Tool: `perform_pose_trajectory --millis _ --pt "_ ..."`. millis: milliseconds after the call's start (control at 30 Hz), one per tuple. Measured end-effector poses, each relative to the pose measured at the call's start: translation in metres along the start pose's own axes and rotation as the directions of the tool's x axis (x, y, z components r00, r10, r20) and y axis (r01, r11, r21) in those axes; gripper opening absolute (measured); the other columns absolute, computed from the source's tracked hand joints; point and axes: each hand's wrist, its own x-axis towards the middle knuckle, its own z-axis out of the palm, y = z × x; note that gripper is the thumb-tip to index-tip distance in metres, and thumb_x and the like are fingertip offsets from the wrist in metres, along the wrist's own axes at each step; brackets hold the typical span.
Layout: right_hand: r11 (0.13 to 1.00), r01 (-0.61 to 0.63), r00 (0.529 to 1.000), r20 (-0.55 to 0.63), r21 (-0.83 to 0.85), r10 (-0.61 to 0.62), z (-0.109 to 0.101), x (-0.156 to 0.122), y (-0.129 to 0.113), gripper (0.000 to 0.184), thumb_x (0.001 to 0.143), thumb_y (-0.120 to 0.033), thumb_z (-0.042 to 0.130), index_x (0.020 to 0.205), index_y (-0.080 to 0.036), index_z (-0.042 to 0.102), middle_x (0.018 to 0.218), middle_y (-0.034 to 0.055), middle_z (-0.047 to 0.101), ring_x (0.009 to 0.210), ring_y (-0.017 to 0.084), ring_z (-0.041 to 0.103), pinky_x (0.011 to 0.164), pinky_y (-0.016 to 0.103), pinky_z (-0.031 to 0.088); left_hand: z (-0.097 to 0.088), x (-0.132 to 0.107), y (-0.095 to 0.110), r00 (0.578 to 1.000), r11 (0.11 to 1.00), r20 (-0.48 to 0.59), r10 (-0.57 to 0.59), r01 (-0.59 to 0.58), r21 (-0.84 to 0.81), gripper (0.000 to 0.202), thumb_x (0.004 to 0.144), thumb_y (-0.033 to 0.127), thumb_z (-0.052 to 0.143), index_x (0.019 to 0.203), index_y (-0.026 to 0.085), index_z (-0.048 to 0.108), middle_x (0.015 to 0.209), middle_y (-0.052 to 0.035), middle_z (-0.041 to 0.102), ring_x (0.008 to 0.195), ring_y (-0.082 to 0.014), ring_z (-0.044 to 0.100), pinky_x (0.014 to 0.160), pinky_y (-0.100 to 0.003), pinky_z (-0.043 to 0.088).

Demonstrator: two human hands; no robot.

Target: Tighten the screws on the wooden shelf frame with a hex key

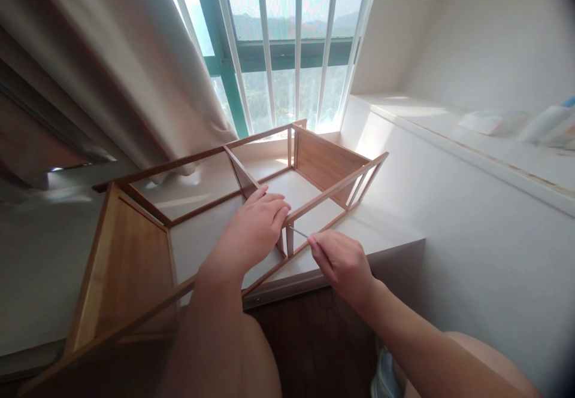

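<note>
A wooden frame shelf unit [135,254] lies on its side across a white ledge [386,236]. My left hand [254,230] rests on the frame's middle divider panel [242,176], fingers curled over its top edge where it meets the front rail. My right hand [341,263] pinches a thin metal tool, perhaps a hex key [299,233], whose tip points at the joint of the rail and the divider. Both forearms reach in from the bottom of the view.
A barred window [287,45] stands behind the frame, with a beige curtain [126,69] at the left. White built-in shelves [449,117] run along the right, holding some blurred items. Dark wooden floor [314,338] lies below the ledge, my knee at bottom right.
</note>
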Motion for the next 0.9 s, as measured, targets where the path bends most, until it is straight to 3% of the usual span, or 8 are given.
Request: perform_pose_trajectory --millis 167,400,567,767,900 --pt "1.0 0.011 1.0 -0.006 -0.018 -0.011 -0.001 -0.001 -0.004 0.019 0.099 -0.013 0.05 0.083 -0.017 0.06 0.069 0.0038 0.059 0.066 0.016 0.052 0.066 0.03 0.041 -0.001 0.0 0.0 1.0 1.0 0.012 -0.011 0.011 0.005 0.047 0.104 0.037 0.029 0.115 0.02 0.072 0.14 -0.0008 0.063 0.146 -0.0218 0.036 0.128 -0.041 0.023" --pt "0.999 0.017 0.999 -0.037 -0.046 -0.018 -0.001 0.001 -0.01 0.023 0.099 -0.014 0.051 0.078 -0.016 0.06 0.067 0.003 0.058 0.063 0.015 0.051 0.065 0.03 0.039 0.0 0.001 -0.004 0.994 0.994 0.008 0.105 -0.105 0.017 0.046 0.105 0.032 0.026 0.1 0.02 0.071 0.128 -0.0032 0.068 0.123 -0.0168 0.057 0.128 -0.039 0.018" --pt "0.997 0.031 0.997 -0.063 -0.069 -0.035 -0.001 0.004 -0.012 0.028 0.099 -0.015 0.05 0.072 -0.018 0.056 0.063 0.0013 0.054 0.06 0.014 0.047 0.063 0.03 0.036 -0.001 0.003 -0.004 0.991 0.991 0.014 0.136 -0.136 0.006 0.045 0.104 0.032 0.027 0.094 0.02 0.069 0.122 -0.002 0.069 0.125 -0.0166 0.055 0.129 -0.038 0.012" --pt "0.994 0.009 0.999 -0.038 -0.105 -0.013 -0.005 0.006 -0.01 0.03 0.101 -0.018 0.049 0.072 -0.018 0.056 0.064 0.0016 0.056 0.061 0.014 0.048 0.065 0.029 0.035 0.0 0.002 -0.005 0.99 0.99 0.007 0.138 -0.138 -0.004 0.044 0.104 0.032 0.028 0.091 0.021 0.068 0.119 -0.0019 0.07 0.115 -0.0148 0.059 0.129 -0.039 0.013" --pt "0.987 0.025 0.998 -0.049 -0.156 -0.034 -0.005 0.007 -0.014 0.032 0.101 -0.019 0.048 0.07 -0.018 0.057 0.062 0.0018 0.057 0.059 0.014 0.049 0.064 0.029 0.034 0.0 0.003 -0.004 0.99 0.99 0.016 0.142 -0.142 0.008 0.044 0.104 0.032 0.027 0.091 0.02 0.067 0.12 -0.0025 0.069 0.12 -0.0154 0.057 0.129 -0.039 0.012"
